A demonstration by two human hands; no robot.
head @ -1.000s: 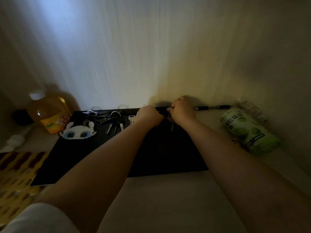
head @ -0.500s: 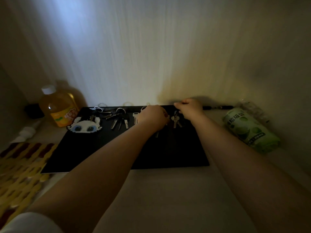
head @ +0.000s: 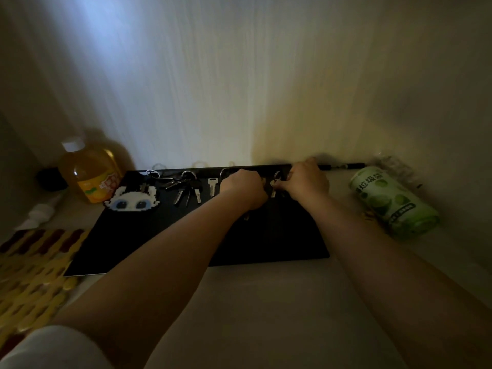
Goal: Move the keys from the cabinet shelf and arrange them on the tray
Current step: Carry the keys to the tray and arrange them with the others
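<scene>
Dim cabinet shelf (head: 266, 302), with a black tray (head: 159, 235) lying flat on it, far edge against the back wall. Near the tray's far edge, in a row from the left: a white pixel charm (head: 132, 200) at the far left corner, then a key bunch (head: 186, 186), then a single key (head: 212, 185). Right of that, the left hand (head: 243, 191), curled into a loose fist over the tray; hard to tell what it has hold of, only a small key tip showing under the wrist. Just beside it, the right hand (head: 307, 182), near the far right corner, fingers pinched on a ringed key (head: 275, 183) that rests on the tray. Off the tray's left side, an orange bottle (head: 89, 177) standing upright; off the right side, a green can (head: 391, 202) lying on its side. Along the back wall behind the right hand, a dark pen (head: 343, 165). At the shelf's near left corner, a yellow patterned mat (head: 29, 275).
</scene>
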